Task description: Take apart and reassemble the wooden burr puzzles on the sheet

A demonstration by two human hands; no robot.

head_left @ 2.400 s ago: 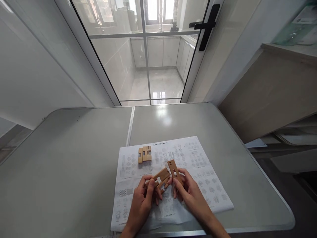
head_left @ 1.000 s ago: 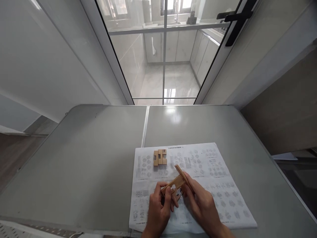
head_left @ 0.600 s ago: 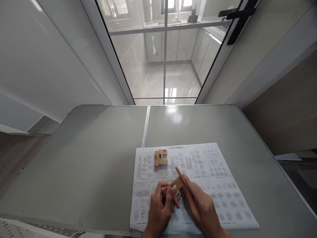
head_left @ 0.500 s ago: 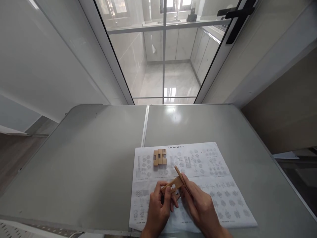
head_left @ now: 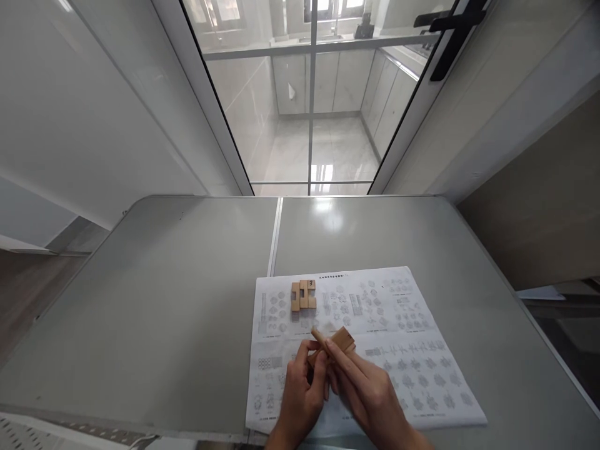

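My left hand (head_left: 299,386) is closed round flat wooden puzzle pieces (head_left: 344,339), which stick out up and to the right past my fingers. A slimmer wooden puzzle stick (head_left: 319,335) lies across them, pinched in my right hand (head_left: 369,386), its tip pointing up and left. Fingers cover where the stick and the flat pieces meet, so I cannot tell whether they interlock. Just beyond my hands, several notched wooden blocks (head_left: 304,295) stand side by side on a printed sheet (head_left: 422,337); one is marked 3.
The sheet, full of small diagrams, lies on a grey folding table (head_left: 187,269) with a metal seam (head_left: 275,234). A glass door (head_left: 290,150) with a black handle (head_left: 452,25) stands behind the far edge. A white perforated object (head_left: 28,434) is at lower left.
My right hand has brought the stick leftward over the flat pieces, and its tip has swung left. Those pieces now show further to the right. The blocks on the sheet stay put.
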